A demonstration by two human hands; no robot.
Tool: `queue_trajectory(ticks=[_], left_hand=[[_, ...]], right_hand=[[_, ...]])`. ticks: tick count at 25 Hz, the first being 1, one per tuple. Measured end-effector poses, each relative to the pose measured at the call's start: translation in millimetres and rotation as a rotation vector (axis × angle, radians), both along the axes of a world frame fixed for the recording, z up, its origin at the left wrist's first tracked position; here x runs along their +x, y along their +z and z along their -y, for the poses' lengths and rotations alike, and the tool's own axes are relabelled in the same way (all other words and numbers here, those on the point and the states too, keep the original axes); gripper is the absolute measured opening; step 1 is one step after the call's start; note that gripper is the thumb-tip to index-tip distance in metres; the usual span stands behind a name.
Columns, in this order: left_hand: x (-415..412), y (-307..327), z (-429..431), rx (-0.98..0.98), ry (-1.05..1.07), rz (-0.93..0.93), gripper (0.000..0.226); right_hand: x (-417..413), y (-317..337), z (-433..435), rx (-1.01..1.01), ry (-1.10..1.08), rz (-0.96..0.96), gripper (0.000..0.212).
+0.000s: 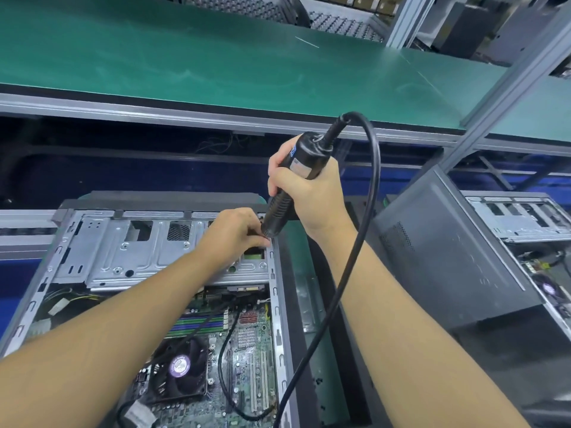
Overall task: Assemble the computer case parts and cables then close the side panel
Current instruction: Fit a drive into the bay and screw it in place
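Note:
An open computer case (278, 304) lies on its side before me, its motherboard (247, 338) and CPU fan (180, 366) exposed. A silver drive cage (129, 257) spans the far end. My right hand (309, 193) grips a black electric screwdriver (287, 189) upright, its tip down at the cage's right corner by the case rim. My left hand (238, 233) pinches at the screwdriver's tip; what it pinches is hidden. The tool's black cord (367, 211) loops over my right forearm and down.
A black side panel (445, 251) leans to the right of the case. Another open case (525, 220) sits further right. A green-topped bench (216, 57) runs across behind, with a grey frame post (494, 97). Black foam strips (309, 335) lie beside the case.

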State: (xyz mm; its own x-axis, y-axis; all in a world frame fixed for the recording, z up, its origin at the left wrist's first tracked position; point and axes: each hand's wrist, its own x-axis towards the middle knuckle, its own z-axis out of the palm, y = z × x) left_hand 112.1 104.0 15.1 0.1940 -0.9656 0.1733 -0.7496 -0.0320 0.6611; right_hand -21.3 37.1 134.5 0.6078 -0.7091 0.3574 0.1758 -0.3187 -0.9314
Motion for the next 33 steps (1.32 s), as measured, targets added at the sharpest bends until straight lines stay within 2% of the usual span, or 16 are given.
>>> queue_trajectory(ticks=[7, 10, 11, 15, 19, 22, 26, 33], left_hand=[[-3, -3, -7, 0.035, 0.091, -0.143, 0.022], [-1, -3, -13, 0.022, 0.055, -0.213, 0.012], [3, -3, -15, 0.015, 0.039, -0.192, 0.007], [21, -3, -24, 0.093, 0.003, -0.029, 0.017], [9, -3, -21, 0.103, 0.028, 0.019, 0.009], [6, -10, -24, 0.066, 0.102, 0.039, 0.011], [3, -16, -28, 0.094, 0.072, 0.185, 0.023], [2, -19, -32, 0.057, 0.088, 0.167, 0.024]], right_hand=[[4, -6, -1, -0.015, 0.02, -0.067, 0.018], [6, -6, -1, -0.042, 0.023, -0.097, 0.013], [7, -7, -1, -0.057, 0.024, -0.109, 0.012], [10, -8, 0, -0.088, 0.031, -0.153, 0.013], [12, -8, 0, -0.075, 0.01, -0.168, 0.013], [16, -7, 1, -0.101, -0.014, -0.196, 0.01], [19, -5, 2, -0.101, -0.022, -0.231, 0.019], [20, -9, 4, -0.1, -0.04, -0.248, 0.014]])
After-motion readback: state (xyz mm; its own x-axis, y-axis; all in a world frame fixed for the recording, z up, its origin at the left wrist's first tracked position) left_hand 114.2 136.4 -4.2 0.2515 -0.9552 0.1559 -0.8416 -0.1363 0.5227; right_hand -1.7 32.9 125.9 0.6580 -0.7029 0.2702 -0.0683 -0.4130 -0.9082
